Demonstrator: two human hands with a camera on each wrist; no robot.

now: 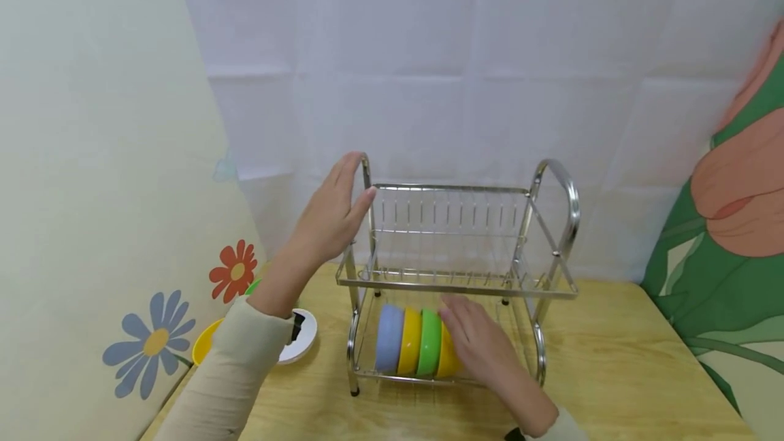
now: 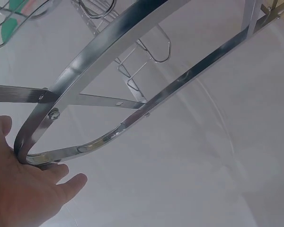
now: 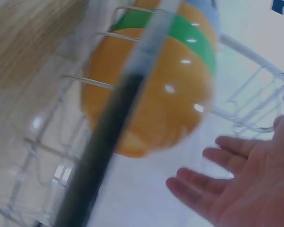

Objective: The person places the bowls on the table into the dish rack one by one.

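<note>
A two-tier metal dish rack [image 1: 456, 288] stands on the table. My left hand [image 1: 331, 216] rests against the rack's upper left side frame, and the left wrist view shows the palm on the curved metal bar [image 2: 109, 47] with loose fingers. On the lower tier a blue bowl [image 1: 388, 339], a yellow bowl [image 1: 410, 342], a green bowl [image 1: 430, 342] and another yellow bowl [image 1: 448, 356] stand on edge in a row. My right hand [image 1: 480, 346], fingers extended, is beside the rightmost yellow bowl. In the right wrist view a gap separates the fingertips [image 3: 173, 184] from that bowl [image 3: 180, 90].
A white plate [image 1: 306, 339] lies left of the rack, partly behind my left sleeve. Further left are a yellow rounded dish [image 1: 205, 344] and a bit of something green [image 1: 253, 286], mostly hidden. The wooden table [image 1: 631, 359] extends right of the rack; a white cloth [image 1: 429, 87] hangs behind.
</note>
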